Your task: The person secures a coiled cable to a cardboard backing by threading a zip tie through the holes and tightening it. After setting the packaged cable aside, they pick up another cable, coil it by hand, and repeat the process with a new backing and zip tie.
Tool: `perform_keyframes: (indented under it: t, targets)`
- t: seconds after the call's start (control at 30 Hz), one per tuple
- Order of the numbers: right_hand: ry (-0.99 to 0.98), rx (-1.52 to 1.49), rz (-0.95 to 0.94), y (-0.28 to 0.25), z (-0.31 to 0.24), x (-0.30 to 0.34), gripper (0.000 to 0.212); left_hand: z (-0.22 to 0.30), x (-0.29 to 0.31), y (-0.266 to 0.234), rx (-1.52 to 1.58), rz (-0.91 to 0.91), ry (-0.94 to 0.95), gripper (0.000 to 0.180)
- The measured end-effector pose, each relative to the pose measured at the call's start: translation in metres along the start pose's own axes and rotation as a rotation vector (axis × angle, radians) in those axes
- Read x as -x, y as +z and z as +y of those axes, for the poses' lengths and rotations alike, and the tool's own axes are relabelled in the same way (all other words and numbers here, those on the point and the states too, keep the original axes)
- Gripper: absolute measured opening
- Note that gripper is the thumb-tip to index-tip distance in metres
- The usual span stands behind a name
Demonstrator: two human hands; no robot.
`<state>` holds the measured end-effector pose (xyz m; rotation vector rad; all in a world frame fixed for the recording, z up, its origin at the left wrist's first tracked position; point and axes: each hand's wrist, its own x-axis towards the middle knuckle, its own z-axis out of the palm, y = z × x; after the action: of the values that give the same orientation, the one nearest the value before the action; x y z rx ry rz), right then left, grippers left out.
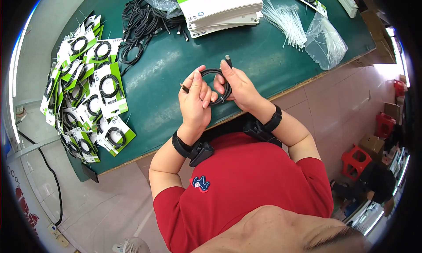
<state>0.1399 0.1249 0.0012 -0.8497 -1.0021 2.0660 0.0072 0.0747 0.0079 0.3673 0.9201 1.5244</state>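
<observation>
A black cable [214,71] wound into a loop is held between my two hands, above the front edge of the green table [158,99]. My left hand [195,94] is closed round the left side of the loop, and one plug end pokes out past its fingers. On the right side my right hand [237,86] pinches the coil between thumb and fingers. The other plug [228,59] sticks up beyond that thumb. Parts of the loop are hidden behind my fingers.
At the left lies a heap of carded cables [83,90] on green-and-white cards. Loose black cables [140,20] pile up at the back, beside a stack of white cards [220,11]. White zip ties [288,26] and a clear bag [325,42] lie at the right. Red stools [356,161] stand on the floor.
</observation>
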Motion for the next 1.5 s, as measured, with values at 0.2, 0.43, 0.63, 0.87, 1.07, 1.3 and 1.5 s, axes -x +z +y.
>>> perform_keyframes:
  t: [0.2, 0.43, 0.63, 0.87, 1.07, 1.3, 1.5]
  targets:
    - [0.136, -0.009, -0.018, -0.010, -0.012, -0.004, 0.053, 0.002, 0.004, 0.004, -0.034, -0.030, -0.009, 0.030]
    - [0.115, 0.048, -0.050, -0.009, -0.012, -0.006, 0.054, 0.003, -0.003, -0.001, 0.000, -0.099, -0.016, 0.029]
    - [0.100, 0.073, -0.052, -0.013, -0.010, -0.003, 0.053, 0.002, 0.002, 0.002, 0.074, -0.115, -0.086, 0.030]
    - [0.161, 0.014, -0.170, -0.029, -0.023, 0.004, 0.044, 0.012, 0.005, -0.002, 0.068, -0.081, -0.131, 0.030]
    - [-0.638, 0.881, 0.032, -0.042, -0.059, 0.029, 0.026, 0.032, 0.001, -0.006, 0.094, -0.080, -0.261, 0.029]
    - [-0.842, 1.661, -0.681, -0.030, -0.089, 0.057, 0.013, 0.043, 0.005, 0.023, -0.090, -0.187, -0.597, 0.026]
    - [-0.992, 1.538, -0.758, -0.035, -0.084, 0.069, 0.016, 0.046, 0.001, 0.040, -0.203, -0.328, -0.826, 0.031]
